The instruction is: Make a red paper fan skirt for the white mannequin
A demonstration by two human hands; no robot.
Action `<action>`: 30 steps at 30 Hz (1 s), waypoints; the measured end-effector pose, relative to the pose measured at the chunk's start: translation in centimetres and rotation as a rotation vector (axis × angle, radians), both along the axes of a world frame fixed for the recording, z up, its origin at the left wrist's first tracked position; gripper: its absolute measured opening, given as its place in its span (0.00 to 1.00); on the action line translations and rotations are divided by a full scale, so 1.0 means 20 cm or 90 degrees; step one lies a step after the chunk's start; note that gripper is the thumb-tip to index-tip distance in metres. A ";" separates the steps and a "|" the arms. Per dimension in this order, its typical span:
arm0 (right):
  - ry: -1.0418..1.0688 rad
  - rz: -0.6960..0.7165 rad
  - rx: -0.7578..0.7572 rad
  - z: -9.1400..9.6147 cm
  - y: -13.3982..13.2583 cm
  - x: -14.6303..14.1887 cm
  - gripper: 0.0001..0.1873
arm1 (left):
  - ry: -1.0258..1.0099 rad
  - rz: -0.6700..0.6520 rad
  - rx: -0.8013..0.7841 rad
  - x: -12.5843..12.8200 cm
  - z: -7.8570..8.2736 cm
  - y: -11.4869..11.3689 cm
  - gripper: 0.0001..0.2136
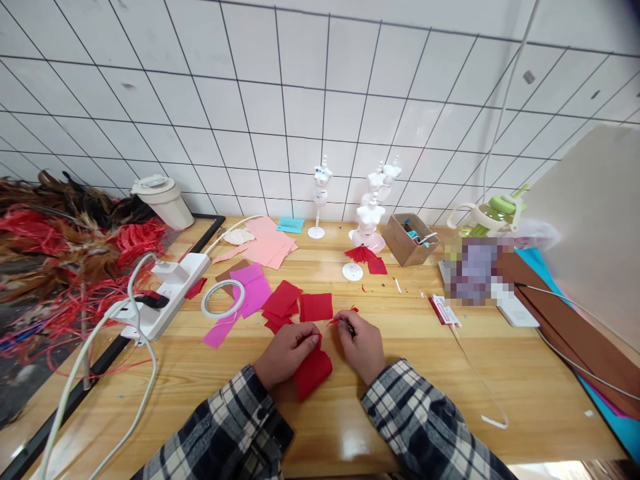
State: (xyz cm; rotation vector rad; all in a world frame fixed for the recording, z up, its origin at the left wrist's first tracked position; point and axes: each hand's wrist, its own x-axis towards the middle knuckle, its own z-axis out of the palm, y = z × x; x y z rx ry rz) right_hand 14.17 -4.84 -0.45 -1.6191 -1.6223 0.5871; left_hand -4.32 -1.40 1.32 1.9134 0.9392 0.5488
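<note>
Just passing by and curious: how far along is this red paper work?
Seemingly early. Done: one small mannequin has a pleated red fan at its base. In hand: the left hand holds a red paper piece; the right hand pinches a thin dark tool beside it. Left: loose red squares and two bare mannequins.

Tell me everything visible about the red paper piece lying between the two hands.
The red paper piece is a deep red sheet, thin and matte like tissue or crepe paper, seemingly folded or curled so that its lower end bulges. It lies slanted on the wooden table, close to the near edge. The left hand presses its upper end with the fingertips. The right hand sits just beside that end with its fingers curled; whether it touches the paper cannot be made out.
</note>
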 end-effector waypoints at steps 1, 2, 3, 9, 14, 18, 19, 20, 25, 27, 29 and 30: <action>0.039 -0.019 0.005 0.01 0.00 0.01 0.11 | -0.001 0.026 0.014 -0.01 0.00 0.00 0.13; 0.079 -0.025 0.009 0.02 0.01 0.02 0.11 | -0.007 0.070 0.036 -0.02 0.00 0.01 0.13; 0.117 -0.022 0.010 0.04 0.01 0.03 0.10 | -0.014 0.131 0.068 -0.04 0.00 0.02 0.12; 0.420 0.041 -0.245 0.24 0.05 0.10 0.14 | 0.147 0.357 0.314 -0.18 -0.02 0.19 0.22; 0.465 -0.092 -0.255 0.13 0.15 0.14 0.21 | 0.272 0.325 0.440 -0.12 -0.01 0.12 0.21; 0.344 -0.069 -0.144 -0.02 0.16 0.16 0.24 | 0.275 -0.002 0.424 -0.04 -0.01 0.04 0.18; 0.306 -0.055 -0.123 -0.03 0.16 0.16 0.21 | 0.295 -0.007 0.414 -0.04 -0.02 0.06 0.20; 0.263 -0.040 -0.108 -0.04 0.15 0.16 0.17 | 0.315 0.019 0.411 -0.05 -0.03 0.08 0.20; 0.104 0.008 -0.112 -0.01 0.11 0.14 0.09 | 0.333 0.188 0.464 -0.11 -0.05 0.22 0.20; 0.176 -0.005 -0.100 0.00 0.11 0.13 0.09 | 0.284 0.179 0.509 -0.09 -0.04 0.17 0.18; 0.301 -0.040 -0.088 0.00 0.13 0.15 0.08 | 0.214 0.047 0.552 -0.01 -0.04 0.07 0.13; 0.351 -0.053 -0.089 0.00 0.14 0.16 0.07 | 0.191 -0.057 0.550 0.04 -0.04 0.01 0.12</action>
